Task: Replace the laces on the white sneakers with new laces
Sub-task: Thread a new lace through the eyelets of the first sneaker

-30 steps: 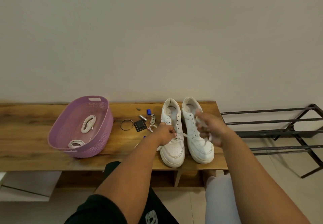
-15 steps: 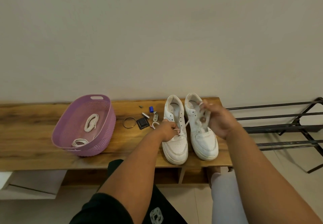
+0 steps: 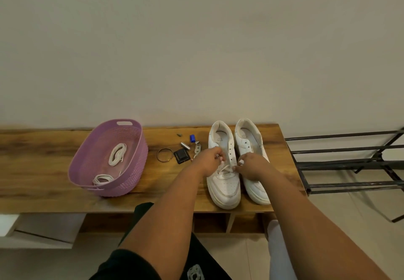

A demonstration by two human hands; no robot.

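Two white sneakers stand side by side on the wooden bench, toes toward me: the left sneaker [image 3: 224, 183] and the right sneaker [image 3: 251, 139]. A white lace [image 3: 226, 168] crosses the lower eyelets of the left sneaker. My left hand [image 3: 208, 160] pinches one end of that lace at the shoe's left side. My right hand [image 3: 251, 167] pinches the other end at the shoe's right side, covering the middle of the right sneaker. Two coiled white laces [image 3: 117, 154] lie in the purple basket [image 3: 131, 181].
Small items lie between basket and shoes: a ring [image 3: 164, 154], a black square piece [image 3: 181, 155], a metal cylinder [image 3: 185, 145], a blue cap [image 3: 192, 138]. A black metal rack [image 3: 349, 163] stands right of the wooden bench [image 3: 43, 181]. The wall is behind.
My right hand has come down from over the right sneaker to the left sneaker's lace, beside my left hand. The camera view has shifted slightly.
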